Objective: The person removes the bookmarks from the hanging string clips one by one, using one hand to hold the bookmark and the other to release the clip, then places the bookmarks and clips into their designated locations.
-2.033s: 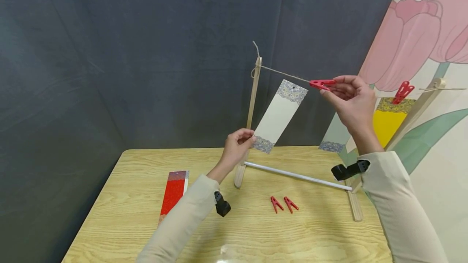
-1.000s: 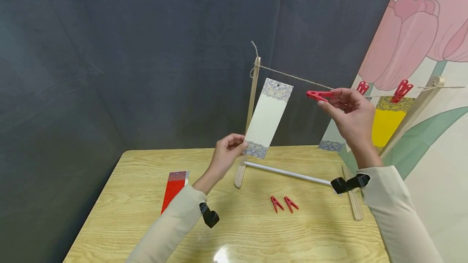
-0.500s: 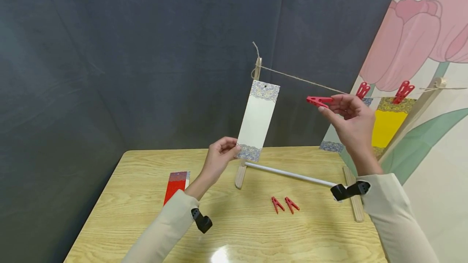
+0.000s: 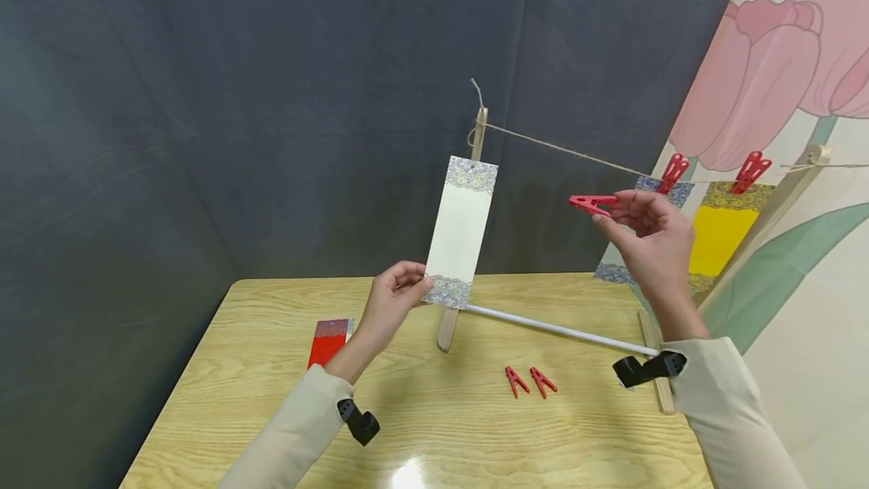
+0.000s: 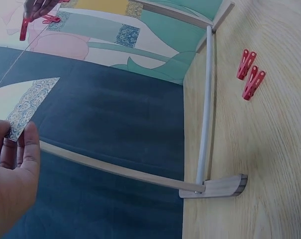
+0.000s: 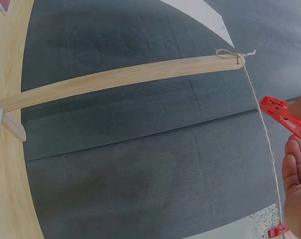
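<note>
Item: white card (image 4: 459,232), long and narrow, patterned bands at both short ends. Landmark for all places: the string (image 4: 563,151) stretched between 2 wooden posts.

- Card position: below the string's left end, just in front of the left post (image 4: 465,232), not touching the string. Long axis nearly upright, top tilted slightly right; its top edge sits a little under the string.
- Left hand (image 4: 390,304): pinches the card's bottom left corner between thumb and fingers, so the card stands up and to the right of this hand. Left wrist view shows the same patterned corner against the fingertips (image 5: 21,144).
- Right hand (image 4: 645,236): holds 1 red clothespin (image 4: 592,204) by its tail, tip pointing left toward the card, just under the string. Whether the clip mouth is pressed apart cannot be told.
- Key relation: the card's top lies left of the clothespin, with a clear gap between; the right hand is the nearer one to that top edge.
- Also on the string, right of the hand: 2 red pins (image 4: 709,170) holding 2 hung cards (image 4: 720,236).
- On the table (image 4: 237,413), below the string: 2 spare pins (image 4: 529,381), 1 red card (image 4: 329,339).
</note>
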Demonstrator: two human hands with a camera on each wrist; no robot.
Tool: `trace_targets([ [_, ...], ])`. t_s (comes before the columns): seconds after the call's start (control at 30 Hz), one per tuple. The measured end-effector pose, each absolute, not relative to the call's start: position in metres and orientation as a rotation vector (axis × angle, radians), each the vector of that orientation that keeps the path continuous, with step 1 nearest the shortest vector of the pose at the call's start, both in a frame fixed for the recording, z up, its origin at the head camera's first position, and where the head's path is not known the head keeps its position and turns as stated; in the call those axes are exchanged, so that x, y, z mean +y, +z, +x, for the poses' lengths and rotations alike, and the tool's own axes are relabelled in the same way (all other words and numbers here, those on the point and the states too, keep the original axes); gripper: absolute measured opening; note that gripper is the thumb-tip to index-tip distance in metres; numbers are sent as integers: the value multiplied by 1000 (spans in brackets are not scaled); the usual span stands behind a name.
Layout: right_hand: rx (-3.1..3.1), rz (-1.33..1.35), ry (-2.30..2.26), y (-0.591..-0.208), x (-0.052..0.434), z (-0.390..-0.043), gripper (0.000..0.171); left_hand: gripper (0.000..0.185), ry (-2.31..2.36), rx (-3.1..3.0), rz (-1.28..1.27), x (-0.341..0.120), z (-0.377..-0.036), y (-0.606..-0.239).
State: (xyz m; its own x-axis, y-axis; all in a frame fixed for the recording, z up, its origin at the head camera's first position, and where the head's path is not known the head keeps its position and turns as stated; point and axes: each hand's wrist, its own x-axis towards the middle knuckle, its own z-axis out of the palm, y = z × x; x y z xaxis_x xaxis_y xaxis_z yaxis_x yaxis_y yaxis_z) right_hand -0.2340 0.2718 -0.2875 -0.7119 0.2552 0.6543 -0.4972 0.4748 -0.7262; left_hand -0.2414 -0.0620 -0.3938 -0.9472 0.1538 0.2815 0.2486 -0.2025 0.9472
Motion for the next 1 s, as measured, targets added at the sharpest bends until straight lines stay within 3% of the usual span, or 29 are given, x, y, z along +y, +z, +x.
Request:
trace_targets([
  [1.0, -1977, 90, 1369, -327, 272, -215, 37, 17, -2390, -1989, -339, -95, -217, -414],
])
